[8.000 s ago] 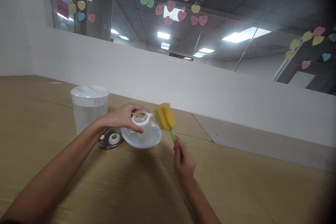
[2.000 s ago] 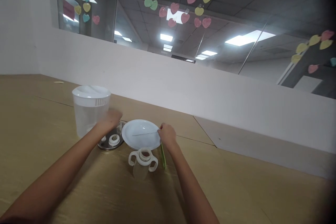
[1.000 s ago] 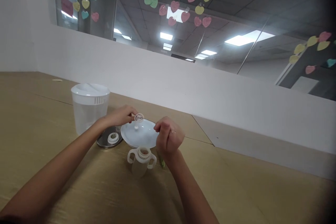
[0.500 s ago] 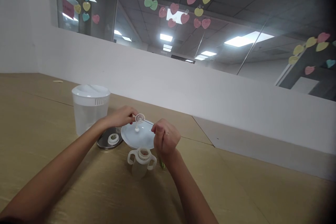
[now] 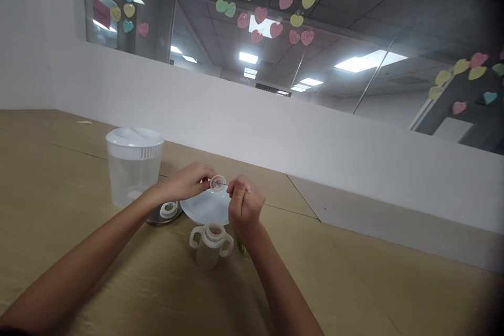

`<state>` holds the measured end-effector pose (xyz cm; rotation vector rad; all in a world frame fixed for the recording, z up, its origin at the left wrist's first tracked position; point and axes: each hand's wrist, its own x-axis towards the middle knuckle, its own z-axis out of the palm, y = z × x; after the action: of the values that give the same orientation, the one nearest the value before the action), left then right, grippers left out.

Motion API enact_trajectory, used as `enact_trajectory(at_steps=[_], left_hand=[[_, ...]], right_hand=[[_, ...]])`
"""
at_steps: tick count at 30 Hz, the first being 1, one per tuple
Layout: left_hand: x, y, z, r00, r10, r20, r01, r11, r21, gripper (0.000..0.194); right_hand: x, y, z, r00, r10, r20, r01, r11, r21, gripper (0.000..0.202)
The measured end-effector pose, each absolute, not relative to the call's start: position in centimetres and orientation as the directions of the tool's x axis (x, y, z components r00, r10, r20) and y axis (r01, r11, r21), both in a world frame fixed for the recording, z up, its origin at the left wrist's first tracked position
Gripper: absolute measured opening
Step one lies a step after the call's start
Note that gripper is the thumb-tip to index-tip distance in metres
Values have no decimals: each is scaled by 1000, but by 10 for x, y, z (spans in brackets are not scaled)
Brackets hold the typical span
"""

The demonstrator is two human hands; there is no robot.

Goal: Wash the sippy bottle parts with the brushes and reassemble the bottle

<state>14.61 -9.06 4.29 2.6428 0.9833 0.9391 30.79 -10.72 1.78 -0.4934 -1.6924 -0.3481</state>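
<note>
My left hand (image 5: 199, 178) pinches a clear, round bottle nipple (image 5: 218, 184) by its edge, above a pale bowl (image 5: 205, 207). Closed in a fist, my right hand (image 5: 247, 202) grips a thin dark rod (image 5: 223, 184) whose far end meets the middle of the nipple. How far the rod goes in I cannot make out. A narrow green piece (image 5: 242, 248) shows below the right fist, partly hidden. In front of the bowl stands an open two-handled baby bottle (image 5: 208, 252), upright. A white ring cap (image 5: 168, 210) lies on a dark round lid (image 5: 159, 219) beside my left wrist.
A translucent lidded tub (image 5: 134, 173) stands behind my left forearm. The wooden table (image 5: 98, 294) runs back to a white wall (image 5: 220, 110) under a window with heart-shaped notes. A small flat scrap (image 5: 84, 122) lies at the back left.
My left hand and the nipple have moved right, toward my right fist, so less of the rod shows between them. The small white ball hanging under the nipple is out of sight.
</note>
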Motion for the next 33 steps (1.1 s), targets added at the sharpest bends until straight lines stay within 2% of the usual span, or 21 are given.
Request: enact_trajectory(at_steps=[4, 10, 18, 20, 26, 28, 33], left_hand=[[149, -92, 41, 605, 625, 493, 498, -780, 378, 20], [155, -82, 33, 591, 657, 468, 448, -750, 487, 19], [153, -71, 29, 598, 674, 433, 388, -717, 580, 23], [152, -70, 29, 591, 683, 431, 384, -707, 594, 24], [151, -73, 30, 595, 677, 432, 343, -701, 625, 23], [151, -73, 30, 586, 682, 438, 353, -701, 620, 25], [151, -69, 28, 555, 697, 454, 392, -700, 597, 23]], right_hand=[[307, -96, 13, -154, 219, 963, 517, 849, -110, 39], [309, -92, 21, -126, 511, 850, 463, 788, -405, 38], [310, -101, 33, -29, 622, 783, 240, 764, -599, 31], [311, -99, 33, -22, 602, 799, 254, 776, -578, 29], [309, -90, 26, -95, 406, 909, 471, 823, -319, 25], [307, -88, 24, -112, 409, 906, 476, 822, -312, 24], [310, -91, 30, -79, 449, 890, 407, 830, -382, 27]])
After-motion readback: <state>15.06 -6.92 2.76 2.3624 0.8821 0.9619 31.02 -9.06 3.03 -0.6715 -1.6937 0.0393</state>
